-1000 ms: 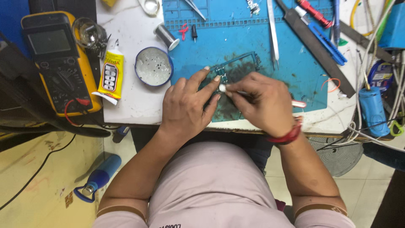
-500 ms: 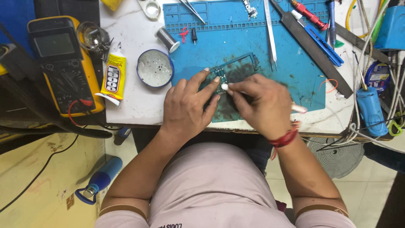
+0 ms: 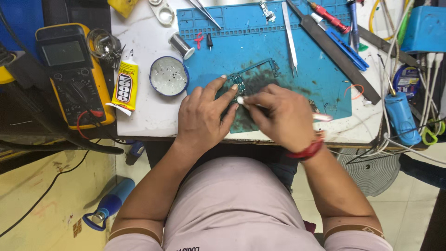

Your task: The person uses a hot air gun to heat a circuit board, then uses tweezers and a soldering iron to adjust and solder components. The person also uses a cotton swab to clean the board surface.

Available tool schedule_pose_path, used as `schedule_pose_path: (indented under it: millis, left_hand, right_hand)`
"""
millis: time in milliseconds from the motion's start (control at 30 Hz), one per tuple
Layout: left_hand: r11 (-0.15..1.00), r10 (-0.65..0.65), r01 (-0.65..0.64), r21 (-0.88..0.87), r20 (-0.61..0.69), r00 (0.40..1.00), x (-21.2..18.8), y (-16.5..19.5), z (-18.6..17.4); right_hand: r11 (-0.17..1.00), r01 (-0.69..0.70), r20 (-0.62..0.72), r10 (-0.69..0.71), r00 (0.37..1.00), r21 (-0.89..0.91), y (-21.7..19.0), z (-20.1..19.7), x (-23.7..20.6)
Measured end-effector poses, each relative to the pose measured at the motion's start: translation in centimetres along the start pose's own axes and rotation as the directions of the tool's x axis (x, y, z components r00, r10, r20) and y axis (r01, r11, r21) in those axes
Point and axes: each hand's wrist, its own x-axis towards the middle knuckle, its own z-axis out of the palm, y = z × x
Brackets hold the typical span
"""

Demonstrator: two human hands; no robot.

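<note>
Small green circuit board [image 3: 241, 84] sat near the middle of the blue silicone mat [image 3: 306, 60], pinned flat by left hand [image 3: 203, 116] fingers so it wouldn't slide, while right hand [image 3: 281, 116] pinched a thin white-tipped tool [image 3: 240, 99] onto it.

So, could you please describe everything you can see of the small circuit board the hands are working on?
The circuit board is a thin, dark green, frame-shaped piece with small components along its edges. It lies flat on the blue work mat, over a dark smudged patch. The left hand pins its near edge with its fingers; the right hand covers part of it, pressing a white-tipped tool against it.
</note>
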Motion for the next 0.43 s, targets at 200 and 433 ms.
schedule_pose_path:
  millis: [200, 433]
  left_hand:
    - [1.000, 0.017, -0.016, 0.010, -0.026, 1.000, 0.3, 0.2, -0.1]
    - [1.000, -0.022, 0.022, -0.012, -0.010, 1.000, 0.3, 0.3, 0.2]
  right_hand:
    - [0.986, -0.163, -0.218, 0.168, 0.961, 0.044, 3.8, -3.4, 0.3]
    - [0.960, -0.225, -0.391, 0.144, 0.909, -0.168, 6.6, -3.2, 1.8]
